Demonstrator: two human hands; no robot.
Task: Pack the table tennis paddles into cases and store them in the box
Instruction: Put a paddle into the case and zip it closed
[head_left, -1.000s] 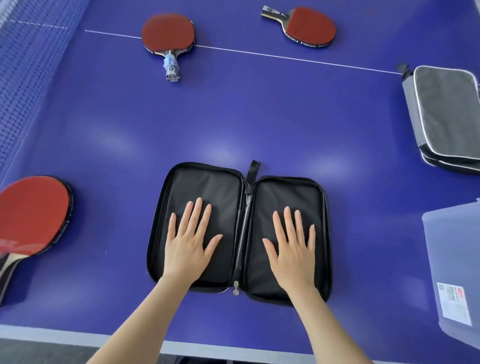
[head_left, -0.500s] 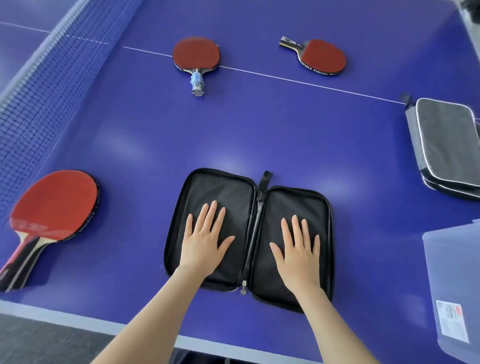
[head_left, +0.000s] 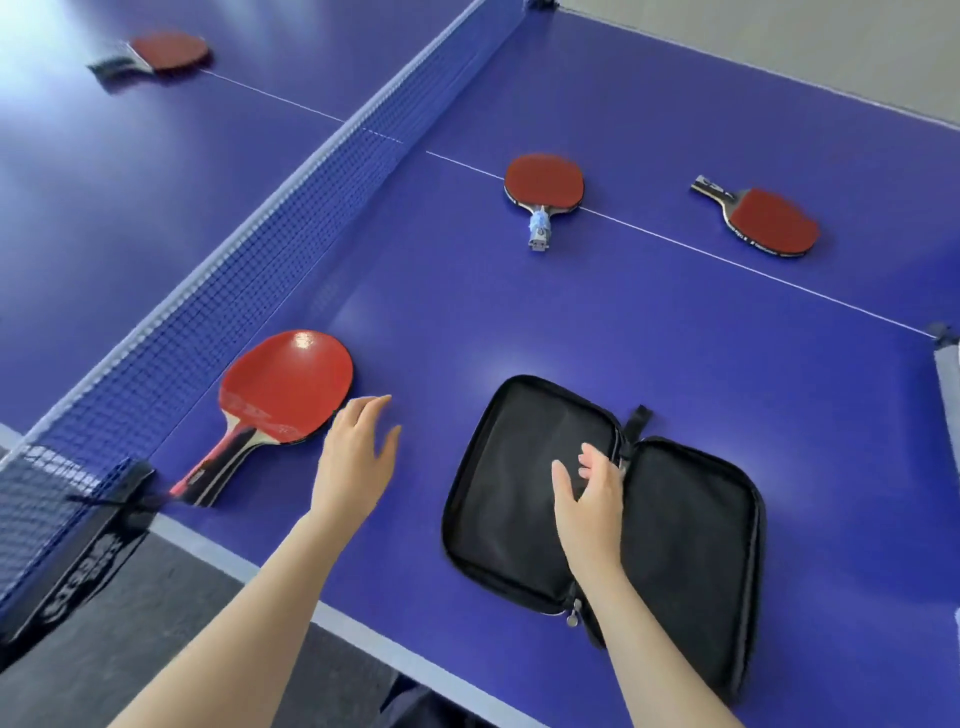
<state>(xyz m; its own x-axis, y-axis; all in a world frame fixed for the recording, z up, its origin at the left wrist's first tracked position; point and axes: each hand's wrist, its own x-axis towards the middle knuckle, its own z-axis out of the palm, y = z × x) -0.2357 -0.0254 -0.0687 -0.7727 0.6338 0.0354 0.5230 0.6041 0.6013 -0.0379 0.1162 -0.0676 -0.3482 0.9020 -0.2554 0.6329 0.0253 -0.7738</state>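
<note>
Left hand (head_left: 358, 457) now off the black case (head_left: 691, 545) — open, empty (red paddle (head_left: 285, 387) just left of it), right hand (head_left: 592, 493) relaxed, still above the case.

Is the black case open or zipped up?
Open. The case lies spread flat on the table, with both halves showing bare black lining.

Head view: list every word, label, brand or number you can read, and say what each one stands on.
No text here can be read with certainty.
On the net clamp: white lettering, too blurred to read.
On the nearest paddle: faint print on the red rubber near the handle, too blurred to read.
On the far right paddle: white print along the edge and a mark on the handle, too small to read.
</note>
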